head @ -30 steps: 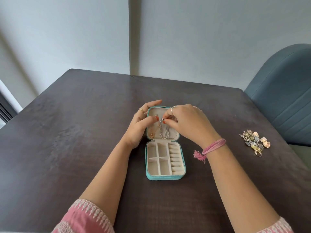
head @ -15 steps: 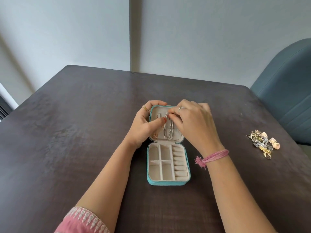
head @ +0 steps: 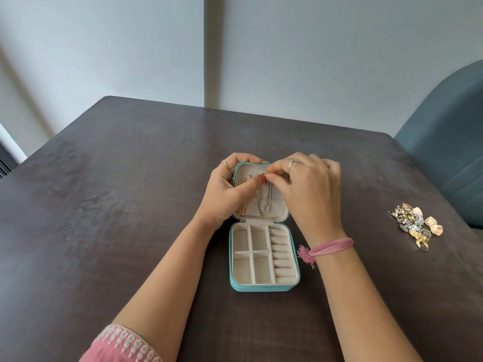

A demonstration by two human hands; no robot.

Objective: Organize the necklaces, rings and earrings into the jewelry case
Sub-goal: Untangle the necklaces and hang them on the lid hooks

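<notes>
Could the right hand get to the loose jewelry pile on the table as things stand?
Probably yes: the pile lies in the open to the right hand's side with bare table between them, but that hand is pinching the silver chain now.

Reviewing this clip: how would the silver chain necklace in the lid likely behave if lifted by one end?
The silver chain hangs in slack loops, so it is probably floppy and would trail. Its fine links suggest it may tangle or slip. Both hands, left hand and right hand, pinch its top.
</notes>
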